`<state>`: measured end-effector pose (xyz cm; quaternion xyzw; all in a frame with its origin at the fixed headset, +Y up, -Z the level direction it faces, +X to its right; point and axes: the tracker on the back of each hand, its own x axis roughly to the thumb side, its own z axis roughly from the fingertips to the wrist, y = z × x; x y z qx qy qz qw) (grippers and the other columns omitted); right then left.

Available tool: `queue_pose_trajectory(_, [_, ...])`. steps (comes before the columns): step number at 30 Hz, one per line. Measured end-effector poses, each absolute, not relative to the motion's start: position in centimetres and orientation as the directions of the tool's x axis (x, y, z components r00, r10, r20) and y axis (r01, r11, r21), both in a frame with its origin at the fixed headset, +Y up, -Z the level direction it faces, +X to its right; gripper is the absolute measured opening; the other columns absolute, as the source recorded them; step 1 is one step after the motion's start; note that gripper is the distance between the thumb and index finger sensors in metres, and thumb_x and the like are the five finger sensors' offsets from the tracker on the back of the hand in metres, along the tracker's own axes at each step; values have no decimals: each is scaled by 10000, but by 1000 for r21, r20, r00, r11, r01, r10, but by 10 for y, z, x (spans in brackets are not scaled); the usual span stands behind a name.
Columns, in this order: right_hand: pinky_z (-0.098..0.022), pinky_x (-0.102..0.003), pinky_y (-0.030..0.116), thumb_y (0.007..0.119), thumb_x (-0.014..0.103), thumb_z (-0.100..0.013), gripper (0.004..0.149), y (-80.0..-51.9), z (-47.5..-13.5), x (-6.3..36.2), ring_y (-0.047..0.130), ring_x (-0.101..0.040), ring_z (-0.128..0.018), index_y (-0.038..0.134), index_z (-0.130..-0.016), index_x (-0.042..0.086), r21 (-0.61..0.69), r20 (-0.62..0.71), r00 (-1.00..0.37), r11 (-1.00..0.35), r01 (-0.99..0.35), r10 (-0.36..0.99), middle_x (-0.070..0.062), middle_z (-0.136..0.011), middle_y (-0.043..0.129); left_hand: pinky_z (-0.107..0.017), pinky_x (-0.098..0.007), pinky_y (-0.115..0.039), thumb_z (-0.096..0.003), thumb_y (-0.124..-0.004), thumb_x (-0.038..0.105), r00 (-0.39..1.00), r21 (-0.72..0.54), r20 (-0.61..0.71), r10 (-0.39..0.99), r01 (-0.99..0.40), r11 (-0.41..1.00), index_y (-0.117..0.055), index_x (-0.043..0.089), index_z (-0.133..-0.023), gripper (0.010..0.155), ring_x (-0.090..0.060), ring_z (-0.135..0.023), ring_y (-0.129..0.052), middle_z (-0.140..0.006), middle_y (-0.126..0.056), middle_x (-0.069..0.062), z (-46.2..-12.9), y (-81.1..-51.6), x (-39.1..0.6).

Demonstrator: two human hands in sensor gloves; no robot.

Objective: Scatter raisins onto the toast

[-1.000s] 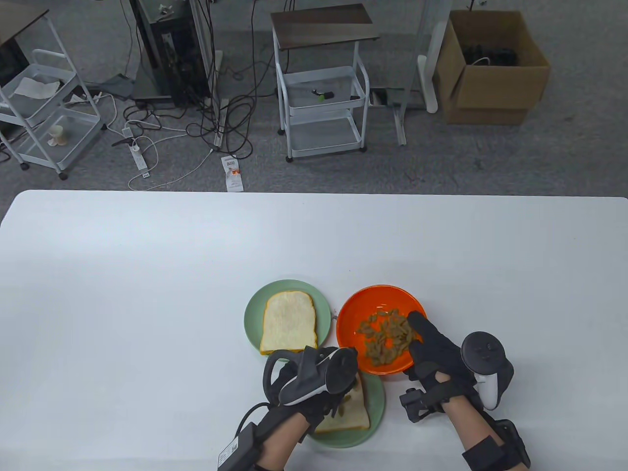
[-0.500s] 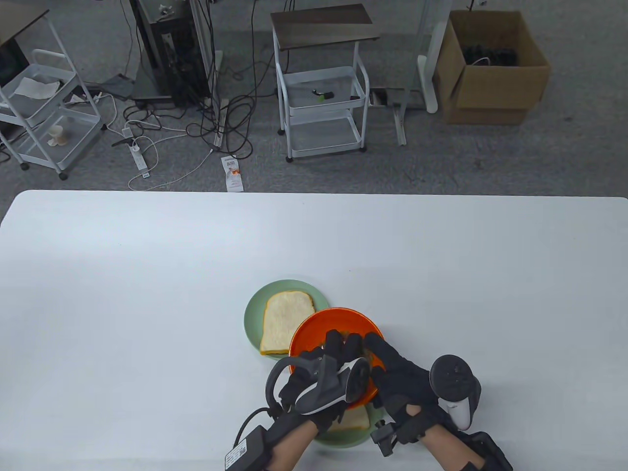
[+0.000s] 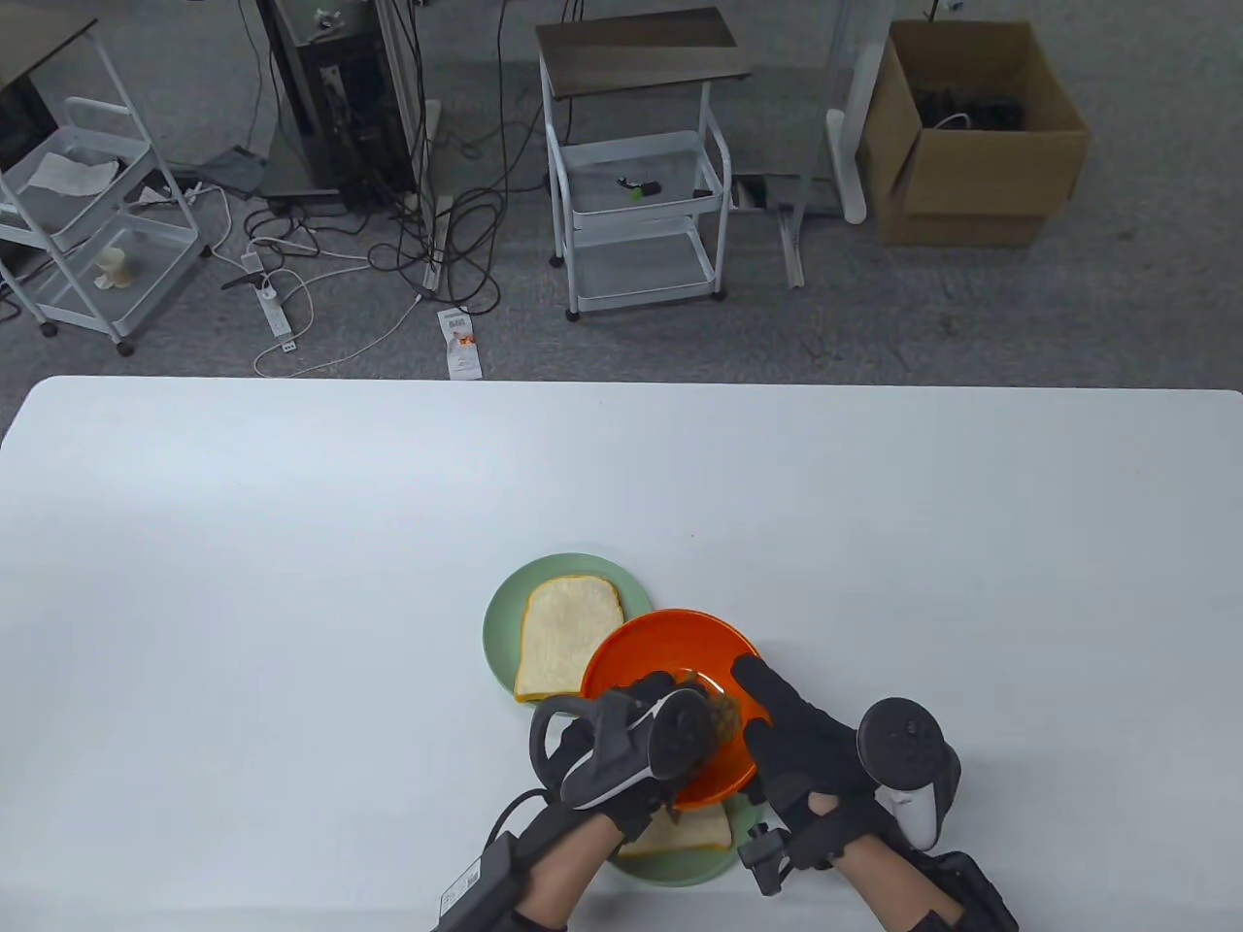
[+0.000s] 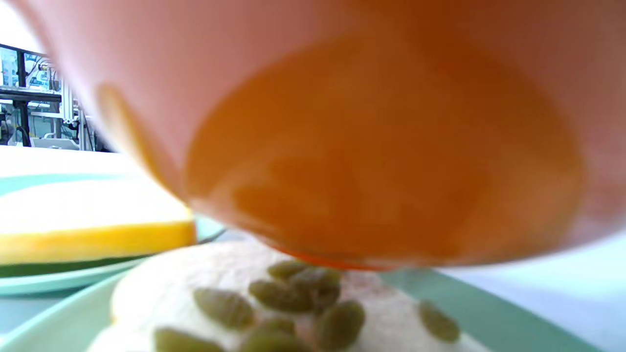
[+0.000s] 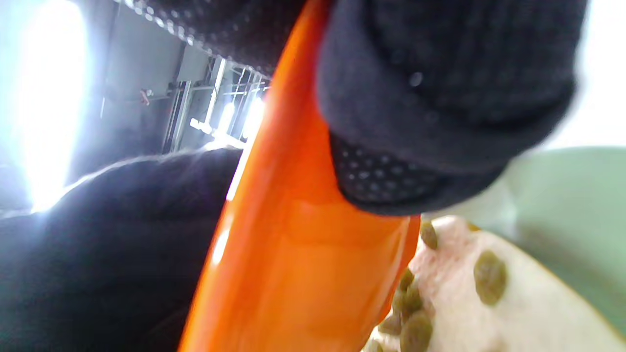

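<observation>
My right hand [image 3: 767,704] grips the right rim of the orange bowl [image 3: 670,650] and holds it tilted above the near toast [image 3: 694,833] on the near green plate [image 3: 680,871]. Raisins [image 3: 723,715] sit low in the bowl by my left hand [image 3: 641,723], which is at the bowl's near left edge with its fingers hidden under the tracker. In the left wrist view the bowl's underside [image 4: 371,146] hangs just over the near toast [image 4: 161,288], which bears several raisins [image 4: 293,293]. In the right wrist view my fingers [image 5: 430,98] clamp the bowl's rim [image 5: 293,254] above the toast [image 5: 513,313].
A second, bare toast [image 3: 568,631] lies on the far green plate [image 3: 500,631], partly under the bowl's far left rim; it also shows in the left wrist view [image 4: 88,220]. White table [image 3: 291,582] stretches to the left, right and far side.
My right hand lifted the bowl off the table and carried it left over the near toast. My left hand came up to the bowl, and its fingers drew back out of sight.
</observation>
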<state>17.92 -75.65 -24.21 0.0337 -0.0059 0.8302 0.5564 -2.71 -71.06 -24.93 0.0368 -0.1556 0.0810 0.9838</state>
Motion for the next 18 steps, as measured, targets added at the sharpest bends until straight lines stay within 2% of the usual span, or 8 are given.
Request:
queue_pose_trajectory(4, [-48,-294,966,827,116,-445,551,-759,-251,194,1059,-363,-151,757,-990,74,-25,37,-400,-399,-917,916,-379,-915,754,-320,-218,-1019,-360,-1026,480,920,129,342,193,-249,960,-974,384,-776,430,-63,-376,-1149,-720,-1043,46,-243,-697,-31])
queue_pose_trajectory(8, [-46,-295,963,827,115,-445,547,-761,-261,209,1056,-363,-149,762,-987,76,-65,3,-387,-386,-920,922,-380,-913,758,-315,-215,-1018,-367,-1026,476,908,86,339,246,-290,953,-972,375,-782,430,-61,-370,-1147,-723,-1042,26,-241,-690,-37])
queue_pose_trajectory(12, [-46,-296,960,825,114,-446,545,-762,-268,222,1054,-365,-149,764,-986,76,-111,-10,-409,-408,-906,912,-380,-913,758,-313,-222,-1013,-380,-1021,474,915,-86,316,253,-238,968,-971,366,-793,430,-63,-371,-1147,-728,-1040,22,-248,-703,-34])
queue_pose_trajectory(14, [-46,-301,958,826,113,-445,545,-763,-271,227,1052,-369,-148,765,-986,77,-134,-9,-441,-438,-889,898,-378,-914,757,-317,-239,-999,-393,-1007,478,932,-191,298,207,-154,969,-959,377,-805,427,-70,-390,-1141,-739,-1037,30,-251,-714,-30])
queue_pose_trajectory(18, [-44,-302,957,826,111,-444,545,-763,-275,233,1051,-370,-145,767,-985,75,-174,-11,-489,-483,-858,872,-381,-912,760,-352,-293,-983,-410,-977,487,946,-243,297,133,-60,968,-960,386,-812,415,-119,-455,-1142,-761,-1042,36,-255,-728,-24])
